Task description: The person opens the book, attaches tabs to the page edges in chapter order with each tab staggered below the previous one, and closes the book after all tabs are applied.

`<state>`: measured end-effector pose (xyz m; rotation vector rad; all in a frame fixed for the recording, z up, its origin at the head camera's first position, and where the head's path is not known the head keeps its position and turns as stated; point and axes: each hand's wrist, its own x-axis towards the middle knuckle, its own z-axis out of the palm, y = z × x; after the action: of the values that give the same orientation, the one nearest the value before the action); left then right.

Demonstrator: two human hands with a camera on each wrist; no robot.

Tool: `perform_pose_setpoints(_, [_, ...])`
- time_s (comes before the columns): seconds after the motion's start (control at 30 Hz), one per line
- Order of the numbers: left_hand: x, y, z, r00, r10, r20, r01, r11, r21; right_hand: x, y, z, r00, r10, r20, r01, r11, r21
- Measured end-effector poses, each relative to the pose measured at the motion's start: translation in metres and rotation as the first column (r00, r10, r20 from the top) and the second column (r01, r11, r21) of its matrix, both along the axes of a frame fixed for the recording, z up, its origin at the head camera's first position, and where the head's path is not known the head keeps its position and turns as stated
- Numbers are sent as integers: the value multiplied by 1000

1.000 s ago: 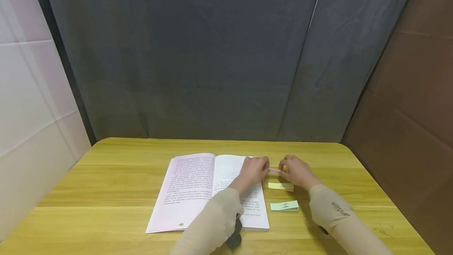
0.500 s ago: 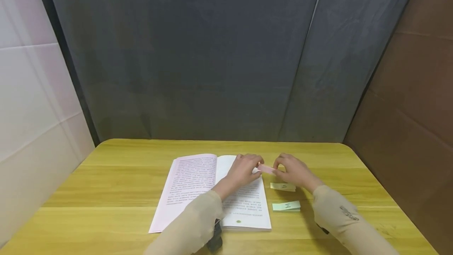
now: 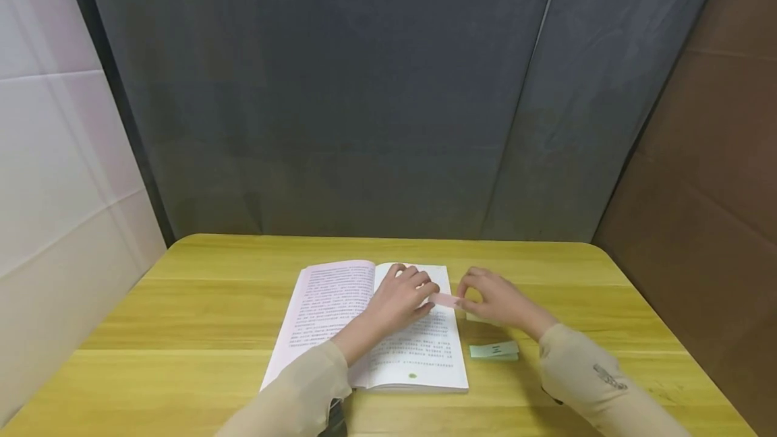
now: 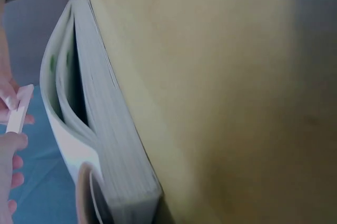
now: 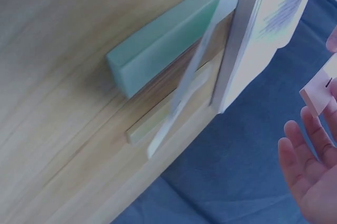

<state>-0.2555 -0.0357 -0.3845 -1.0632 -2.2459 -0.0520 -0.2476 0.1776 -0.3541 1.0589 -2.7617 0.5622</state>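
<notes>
An open book (image 3: 419,349) lies on the wooden table, its left page tinted pink. Over its right page, my left hand (image 3: 397,302) pinches the left end of a pink sticky-note strip (image 3: 445,300). My right hand (image 3: 498,299), just beyond the book's right edge, pinches the strip's other end between thumb and index finger. The strip spans the gap between both hands, overlapping the page edge. In the right wrist view, dark marking shows on the pink strip (image 5: 317,91). Below the right hand sits a yellow sticky-note pad (image 3: 476,318), mostly hidden by that hand.
A green sticky-note pad (image 3: 494,351) lies right of the book, its top sheet lifted in the right wrist view. The wooden table (image 3: 182,329) reaches back to a dark grey curtain (image 3: 364,100). A white panel stands left, a brown one right.
Both hands have moved left with the pink strip, from beside the book to over its right page edge. The right hand now covers most of the yellow pad.
</notes>
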Motion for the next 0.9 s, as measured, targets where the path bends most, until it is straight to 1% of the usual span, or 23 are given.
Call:
perform_pose_setpoints(0.1, [9, -8, 3, 1000, -30, -2, 30, 999, 18, 5, -3, 2, 1000, 30, 8, -30, 999, -11])
perform_pose_setpoints(0.23, [20, -17, 6, 998, -70, 4, 70, 996, 59, 12, -8, 4, 997, 72, -27, -72, 997, -2])
perform_pose_setpoints(0.3, [25, -22, 5, 996, -86, 3, 86, 993, 84, 15, -11, 5, 995, 88, -41, -88, 996, 2])
perform_pose_setpoints(0.4, [32, -27, 5, 994, -104, 21, 100, 987, 126, 20, -15, 6, 993, 110, -42, -110, 994, -1])
perform_pose_setpoints(0.47, [36, -31, 4, 993, -112, 45, 104, 982, 155, 24, -17, 7, 992, 119, -37, -120, 993, -11])
perform_pose_setpoints(0.57, [43, -35, 4, 988, -129, 87, 109, 972, 206, 30, -19, 9, 991, 131, -43, -132, 991, -32])
perform_pose_setpoints(0.67, [49, -38, 4, 983, -149, 105, 118, 959, 258, 35, -20, 11, 988, 139, -70, -143, 988, -55])
perform_pose_setpoints(0.8, [56, -41, 3, 977, -173, 122, 125, 937, 325, 41, -21, 13, 978, 162, -132, -173, 982, -75])
perform_pose_setpoints(0.9, [60, -43, 4, 971, -195, 136, 133, 920, 370, 45, -20, 14, 963, 181, -197, -200, 977, -78])
